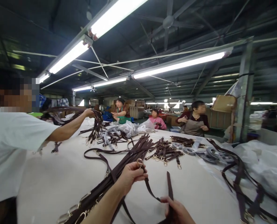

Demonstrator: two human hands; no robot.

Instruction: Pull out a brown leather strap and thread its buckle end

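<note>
My left hand (131, 176) pinches the end of a dark brown strap (152, 188) just below its metal ring (139, 162). From there the strap loops down to my right hand (175, 211), which grips it near the bottom edge, with a free end sticking up. Under my left forearm a long bundle of brown straps (119, 168) with metal rings lies across the white table (59, 180).
A person in a white shirt (9, 149) at the left lifts a bunch of straps (96, 124). Short clipped straps (165, 152), grey straps (206, 153) and plastic bags (264, 158) lie on the table. Other workers sit beyond the far edge.
</note>
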